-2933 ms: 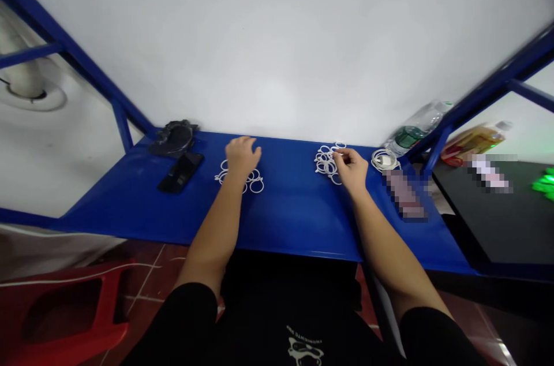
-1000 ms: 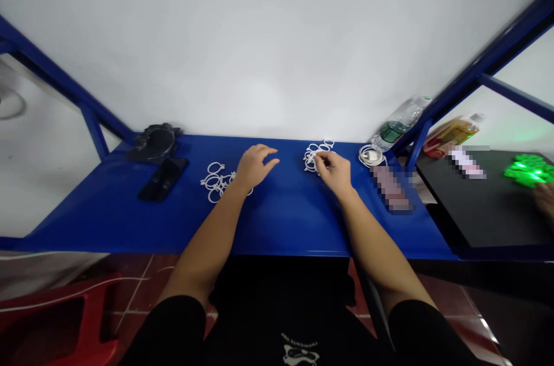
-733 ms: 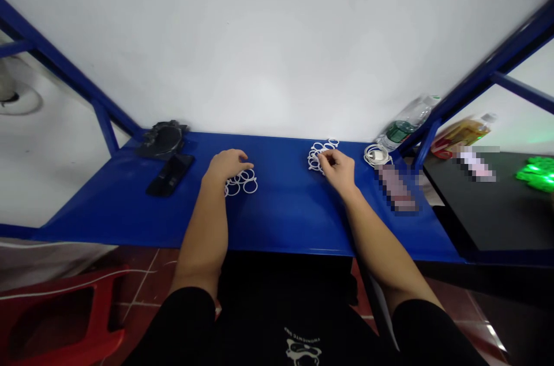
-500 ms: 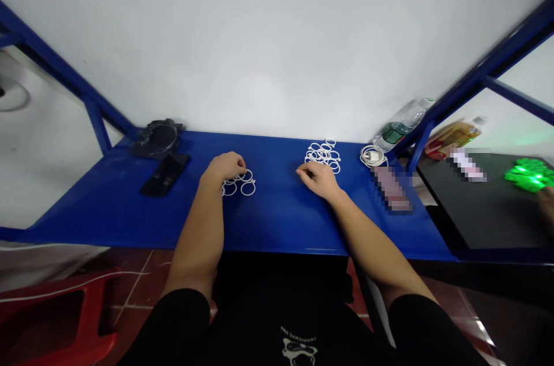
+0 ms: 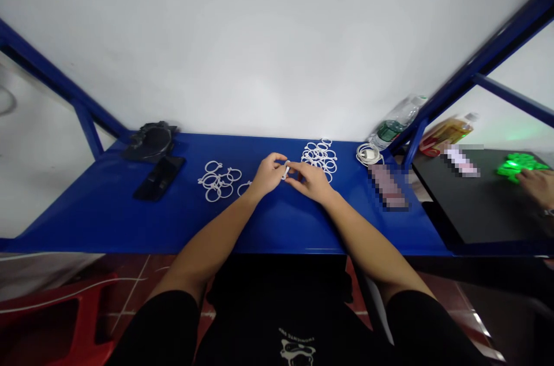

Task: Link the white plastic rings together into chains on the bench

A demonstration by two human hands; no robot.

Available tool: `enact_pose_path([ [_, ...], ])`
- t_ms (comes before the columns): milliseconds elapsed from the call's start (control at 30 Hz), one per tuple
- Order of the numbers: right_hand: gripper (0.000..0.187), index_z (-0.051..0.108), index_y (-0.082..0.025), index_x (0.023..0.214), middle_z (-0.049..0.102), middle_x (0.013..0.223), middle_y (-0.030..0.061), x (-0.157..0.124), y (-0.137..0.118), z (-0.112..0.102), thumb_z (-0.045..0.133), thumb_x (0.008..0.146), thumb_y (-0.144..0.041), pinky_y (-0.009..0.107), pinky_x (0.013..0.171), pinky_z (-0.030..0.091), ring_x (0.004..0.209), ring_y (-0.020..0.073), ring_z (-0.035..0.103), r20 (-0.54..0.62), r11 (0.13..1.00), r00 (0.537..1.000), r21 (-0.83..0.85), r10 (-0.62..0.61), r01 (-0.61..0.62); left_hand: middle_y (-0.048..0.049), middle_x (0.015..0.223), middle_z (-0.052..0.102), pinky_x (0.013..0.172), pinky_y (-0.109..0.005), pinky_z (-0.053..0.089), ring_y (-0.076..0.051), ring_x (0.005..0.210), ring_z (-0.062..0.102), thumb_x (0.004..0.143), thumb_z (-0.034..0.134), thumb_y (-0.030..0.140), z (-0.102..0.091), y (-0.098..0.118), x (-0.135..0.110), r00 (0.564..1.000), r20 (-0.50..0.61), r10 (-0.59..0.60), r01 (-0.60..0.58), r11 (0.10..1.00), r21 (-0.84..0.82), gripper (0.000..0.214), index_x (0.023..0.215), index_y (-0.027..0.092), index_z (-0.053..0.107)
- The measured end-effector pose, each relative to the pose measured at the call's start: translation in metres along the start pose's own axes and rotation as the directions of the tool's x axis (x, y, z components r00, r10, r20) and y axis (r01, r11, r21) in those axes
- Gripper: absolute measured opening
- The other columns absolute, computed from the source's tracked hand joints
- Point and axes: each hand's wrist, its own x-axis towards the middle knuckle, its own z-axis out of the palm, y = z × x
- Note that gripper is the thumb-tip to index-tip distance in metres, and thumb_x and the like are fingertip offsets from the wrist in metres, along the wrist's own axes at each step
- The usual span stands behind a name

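Observation:
My left hand (image 5: 267,174) and my right hand (image 5: 309,180) meet over the middle of the blue table (image 5: 277,221). Their fingertips pinch one small white ring (image 5: 286,169) between them. A loose group of white rings (image 5: 220,182) lies just left of my left hand. A denser heap of white rings (image 5: 321,155) sits just behind my right hand.
A black phone (image 5: 158,177) and a dark crumpled object (image 5: 150,139) lie at the table's left. A coiled white charger cable (image 5: 369,153), a plastic bottle (image 5: 395,123) and a blurred-out item stand at the right. Another person's hand (image 5: 536,186) touches green parts on the neighbouring black table.
My left hand left the left group of rings and moved right. My right hand came left from the heap. Both now meet in the middle, pinching one ring.

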Motion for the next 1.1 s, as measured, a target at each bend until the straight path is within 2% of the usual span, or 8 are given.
enact_pose_path([
  [200,0.044,0.063,-0.024,0.138,0.078,0.104,0.0066,-0.001,0.0,0.0,0.067,0.1,-0.046,0.03,0.068,0.055,0.071,0.017,0.07,-0.074,0.999,0.997,-0.018,0.029,-0.031,0.0036,0.062,0.066,0.049,-0.024,0.047,-0.012,0.044,0.057,0.087,0.058,0.02,0.003,-0.009,-0.001,0.997,0.076,0.008,-0.006,1.0,-0.027,0.035,0.121,0.016,0.067],
  [300,0.045,0.063,-0.024,0.136,0.077,0.104,0.0066,-0.002,0.002,0.0,0.066,0.1,-0.05,0.03,0.067,0.054,0.069,0.0166,0.068,-0.101,0.996,0.991,-0.004,0.091,-0.092,0.0025,0.065,0.067,0.049,-0.024,0.049,-0.012,0.046,0.061,0.095,0.059,0.037,0.005,-0.011,-0.001,0.993,0.103,0.055,-0.046,0.995,-0.086,0.035,0.124,0.016,0.066],
  [433,0.041,0.068,-0.024,0.13,0.077,0.099,0.0067,-0.001,0.002,-0.003,0.063,0.102,-0.053,0.032,0.069,0.055,0.071,0.0178,0.068,-0.172,0.992,0.978,-0.016,0.12,-0.124,-0.0003,0.064,0.067,0.05,-0.024,0.05,-0.014,0.051,0.065,0.1,0.051,0.067,0.012,-0.01,-0.007,0.978,0.131,0.164,-0.137,0.971,-0.197,0.058,0.118,0.014,0.064],
  [533,0.04,0.068,-0.024,0.129,0.076,0.098,0.0069,0.0,-0.001,-0.005,0.061,0.103,-0.054,0.032,0.07,0.055,0.071,0.0177,0.068,-0.183,0.992,0.976,-0.018,0.117,-0.123,-0.0009,0.063,0.067,0.051,-0.024,0.051,-0.014,0.053,0.065,0.099,0.046,0.075,0.014,-0.008,-0.012,0.965,0.129,0.226,-0.196,0.957,-0.216,0.066,0.118,0.014,0.062],
  [800,0.045,0.065,-0.025,0.134,0.074,0.096,0.0054,-0.001,0.001,-0.003,0.064,0.1,-0.053,0.031,0.067,0.057,0.068,0.0165,0.066,-0.165,0.986,0.974,0.087,0.158,-0.145,0.0031,0.067,0.067,0.058,-0.025,0.054,-0.013,0.057,0.065,0.103,0.05,0.064,0.012,-0.017,-0.018,0.926,0.104,0.363,-0.353,0.93,-0.108,0.045,0.113,0.02,0.052],
  [900,0.043,0.066,-0.024,0.134,0.074,0.095,0.0053,-0.002,0.006,-0.001,0.065,0.1,-0.05,0.031,0.067,0.057,0.068,0.0162,0.066,-0.173,0.986,0.972,0.079,0.157,-0.145,-0.0002,0.076,0.07,0.064,-0.026,0.055,-0.014,0.064,0.068,0.104,0.05,0.056,0.007,-0.014,-0.018,0.907,0.142,0.397,-0.402,0.916,0.005,0.039,0.116,0.02,0.056],
  [1000,0.042,0.066,-0.024,0.138,0.074,0.095,0.0058,-0.002,0.007,-0.001,0.062,0.103,-0.046,0.032,0.072,0.057,0.071,0.0171,0.067,-0.149,0.993,0.981,0.034,0.12,-0.116,-0.0038,0.086,0.073,0.072,-0.029,0.057,-0.015,0.072,0.07,0.105,0.05,0.049,0.001,-0.007,-0.018,0.887,0.12,0.445,-0.459,0.878,0.138,0.032,0.106,0.02,0.063],
  [1100,0.036,0.069,-0.026,0.137,0.076,0.099,0.0079,-0.001,0.005,-0.001,0.056,0.107,-0.039,0.035,0.081,0.059,0.084,0.02,0.07,-0.175,0.998,0.983,0.009,0.063,-0.062,-0.0068,0.095,0.074,0.086,-0.034,0.057,-0.018,0.088,0.071,0.102,0.055,0.045,-0.003,0.001,-0.016,0.839,0.088,0.536,-0.54,0.805,0.245,0.027,0.095,0.021,0.067],
])
